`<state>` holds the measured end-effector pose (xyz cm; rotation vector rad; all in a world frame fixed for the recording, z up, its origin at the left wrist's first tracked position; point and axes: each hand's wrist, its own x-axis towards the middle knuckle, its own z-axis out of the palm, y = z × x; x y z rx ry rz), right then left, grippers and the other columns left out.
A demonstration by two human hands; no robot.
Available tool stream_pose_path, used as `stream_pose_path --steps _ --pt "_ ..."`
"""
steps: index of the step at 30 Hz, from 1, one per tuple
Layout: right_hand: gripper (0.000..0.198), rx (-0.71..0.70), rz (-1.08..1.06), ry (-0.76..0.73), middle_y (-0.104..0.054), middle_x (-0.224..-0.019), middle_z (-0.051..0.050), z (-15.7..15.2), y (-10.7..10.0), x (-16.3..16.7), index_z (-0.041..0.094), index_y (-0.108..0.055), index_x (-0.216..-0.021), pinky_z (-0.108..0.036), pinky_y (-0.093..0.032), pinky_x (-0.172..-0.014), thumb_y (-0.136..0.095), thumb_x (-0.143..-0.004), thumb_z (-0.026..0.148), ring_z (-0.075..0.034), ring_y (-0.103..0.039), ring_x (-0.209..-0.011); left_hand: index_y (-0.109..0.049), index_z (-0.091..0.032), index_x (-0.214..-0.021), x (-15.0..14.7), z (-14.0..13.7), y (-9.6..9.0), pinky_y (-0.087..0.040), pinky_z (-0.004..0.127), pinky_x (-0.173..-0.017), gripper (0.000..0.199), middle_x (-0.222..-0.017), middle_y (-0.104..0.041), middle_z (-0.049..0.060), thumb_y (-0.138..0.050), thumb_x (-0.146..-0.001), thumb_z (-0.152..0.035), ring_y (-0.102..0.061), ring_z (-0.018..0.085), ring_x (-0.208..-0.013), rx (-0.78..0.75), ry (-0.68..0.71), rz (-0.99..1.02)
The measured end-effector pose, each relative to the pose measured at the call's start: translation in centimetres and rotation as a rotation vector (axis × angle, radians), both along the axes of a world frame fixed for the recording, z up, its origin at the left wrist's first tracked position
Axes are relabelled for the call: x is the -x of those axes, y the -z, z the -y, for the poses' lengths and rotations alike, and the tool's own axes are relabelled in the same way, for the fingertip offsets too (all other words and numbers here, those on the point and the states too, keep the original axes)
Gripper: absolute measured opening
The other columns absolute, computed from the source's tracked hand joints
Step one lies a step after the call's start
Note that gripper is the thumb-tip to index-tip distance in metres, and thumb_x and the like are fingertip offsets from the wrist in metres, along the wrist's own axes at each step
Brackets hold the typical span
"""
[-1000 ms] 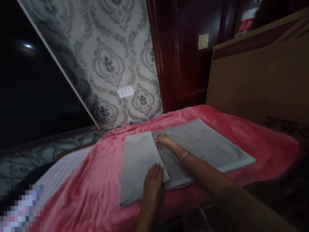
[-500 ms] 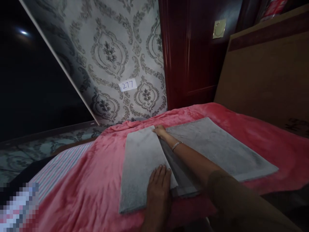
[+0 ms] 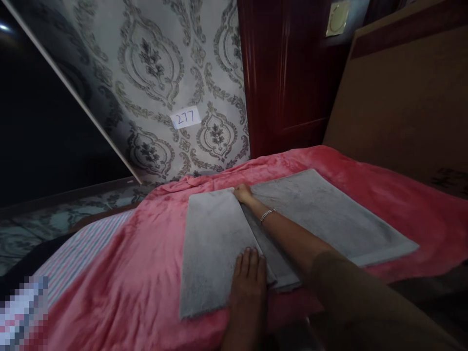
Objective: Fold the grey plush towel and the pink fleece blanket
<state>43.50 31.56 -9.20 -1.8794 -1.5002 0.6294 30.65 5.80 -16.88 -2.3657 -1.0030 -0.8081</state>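
Note:
A grey, short-napped cloth lies spread out, its left part turned over into a flat folded panel. At the far end of the panel's edge, my right hand is closed on the corner, with a bracelet on its wrist. My left hand rests flat on the near part of the panel by its right edge, fingers stretched out. Its thumb is hidden. My right forearm passes over the cloth and covers part of its near side.
Beneath the cloth is a rumpled pink blanket, with a striped sheet to the left. Behind stands a patterned wall with a paper label marked 277. A dark screen-like panel is left; a large cardboard box stands right.
Both hands have shifted slightly right, and the folded panel's edge has moved right with them, making the panel look wider. The head view has tilted down a little.

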Motion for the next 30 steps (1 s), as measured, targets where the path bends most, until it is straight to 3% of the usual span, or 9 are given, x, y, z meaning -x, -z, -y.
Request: stream_pose_path --steps 9,23,27,30 --pt "0.024 0.016 0.058 0.05 -0.075 -0.09 -0.013 -0.4 0.5 -0.2 0.01 -0.078 -0.096 -0.022 -0.047 -0.068 -0.058 -0.088 0.02 -0.018 -0.066 -0.082 -0.062 -0.011 -0.131 0.2 0.7 -1.6 -0.055 0.042 -0.106 0.054 -0.133 -0.069 0.013 -0.047 -0.081 0.005 -0.062 0.026 -0.129 0.03 0.022 -0.043" --pt "0.024 -0.009 0.15 0.087 -0.074 -0.081 -0.01 0.7 0.0 -0.3 0.011 -0.079 -0.091 -0.02 -0.044 -0.064 -0.055 -0.088 0.015 -0.016 -0.067 -0.077 -0.063 -0.01 -0.128 0.3 0.4 -1.9 -0.057 0.045 -0.104 0.049 -0.13 -0.07 0.014 -0.045 -0.083 0.002 -0.064 0.028 -0.126 0.023 0.035 -0.07" --pt "0.027 -0.009 0.185 0.067 -0.076 -0.096 -0.013 1.4 -0.4 0.0 0.011 -0.077 -0.1 -0.022 -0.049 -0.074 -0.052 -0.092 0.015 -0.019 -0.07 -0.089 -0.062 -0.011 -0.132 0.1 0.7 -1.6 -0.055 0.048 -0.107 0.053 -0.135 -0.067 0.016 -0.048 -0.082 0.002 -0.059 0.029 -0.132 0.126 0.062 -0.062" --pt "0.034 -0.024 0.214 0.053 -0.073 -0.113 -0.018 2.7 -1.2 0.3 0.01 -0.072 -0.117 -0.027 -0.05 -0.086 -0.046 -0.095 0.014 -0.023 -0.069 -0.105 -0.064 -0.015 -0.131 0.6 1.8 -3.2 -0.052 0.054 -0.11 0.049 -0.141 -0.063 0.017 -0.053 -0.084 -0.006 -0.056 0.03 -0.135 0.313 0.133 0.015"
